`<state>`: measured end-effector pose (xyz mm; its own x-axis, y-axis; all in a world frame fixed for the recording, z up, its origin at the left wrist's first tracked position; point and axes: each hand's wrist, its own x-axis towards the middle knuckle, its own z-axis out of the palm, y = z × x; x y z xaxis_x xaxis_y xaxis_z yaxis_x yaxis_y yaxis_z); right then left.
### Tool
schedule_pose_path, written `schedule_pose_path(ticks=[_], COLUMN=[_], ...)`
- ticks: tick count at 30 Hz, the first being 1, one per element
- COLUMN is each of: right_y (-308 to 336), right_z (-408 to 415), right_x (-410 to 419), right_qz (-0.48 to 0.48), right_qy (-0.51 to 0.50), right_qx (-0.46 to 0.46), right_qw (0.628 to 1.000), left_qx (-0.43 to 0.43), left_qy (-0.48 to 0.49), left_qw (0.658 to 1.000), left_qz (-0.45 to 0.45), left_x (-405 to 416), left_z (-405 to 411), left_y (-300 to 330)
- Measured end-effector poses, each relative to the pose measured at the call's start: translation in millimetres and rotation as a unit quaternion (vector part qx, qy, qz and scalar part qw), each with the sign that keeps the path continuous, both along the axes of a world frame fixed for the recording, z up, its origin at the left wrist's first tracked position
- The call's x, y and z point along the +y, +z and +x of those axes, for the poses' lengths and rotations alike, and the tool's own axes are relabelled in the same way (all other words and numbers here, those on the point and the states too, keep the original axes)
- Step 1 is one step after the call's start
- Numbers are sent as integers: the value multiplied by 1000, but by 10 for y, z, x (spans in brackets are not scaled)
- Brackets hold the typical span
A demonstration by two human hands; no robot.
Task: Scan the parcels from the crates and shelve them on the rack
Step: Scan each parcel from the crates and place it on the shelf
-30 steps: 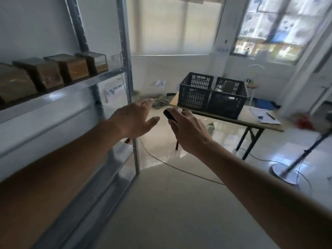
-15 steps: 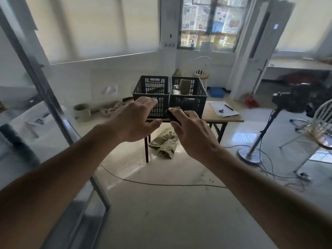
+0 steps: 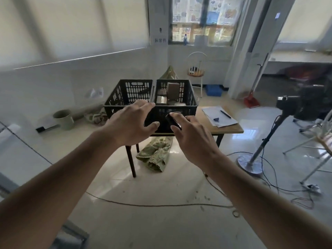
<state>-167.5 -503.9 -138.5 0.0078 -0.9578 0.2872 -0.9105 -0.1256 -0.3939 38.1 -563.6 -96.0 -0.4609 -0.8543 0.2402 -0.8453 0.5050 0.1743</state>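
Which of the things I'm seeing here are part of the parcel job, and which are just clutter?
Job: scanner held in right hand; left hand free; left crate; right crate with parcels.

Clutter: papers and pen, green bucket, crumpled sack, floor cables, camera stand.

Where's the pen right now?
In the head view the pen lies on the white papers at the table's right end, right of the black crates.

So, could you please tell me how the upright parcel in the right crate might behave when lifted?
The upright parcel looks like a stiff, boxy carton, so it probably keeps its shape. Standing on end among other parcels in the right crate, it may tip if nudged.
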Motion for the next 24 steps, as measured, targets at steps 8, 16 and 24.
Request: schedule_pose_path(ticks=[8, 16, 24], right_y=[-188, -494, -742], right_z=[-640, -901, -1162], right_x=[-1288, -2787, -4116], right_qz=[28, 78, 147], right_qy=[-14, -27, -41], right_qx=[7, 9, 11], right_qw=[999, 997, 988], left_qx=[-7, -12, -30], left_qy=[3, -15, -10], left_qw=[999, 998, 992], left_qz=[34, 54, 125], left_x=[-1315, -2935, -4378], left_z=[-579, -940, -1154], left_y=[-285, -707, -1130])
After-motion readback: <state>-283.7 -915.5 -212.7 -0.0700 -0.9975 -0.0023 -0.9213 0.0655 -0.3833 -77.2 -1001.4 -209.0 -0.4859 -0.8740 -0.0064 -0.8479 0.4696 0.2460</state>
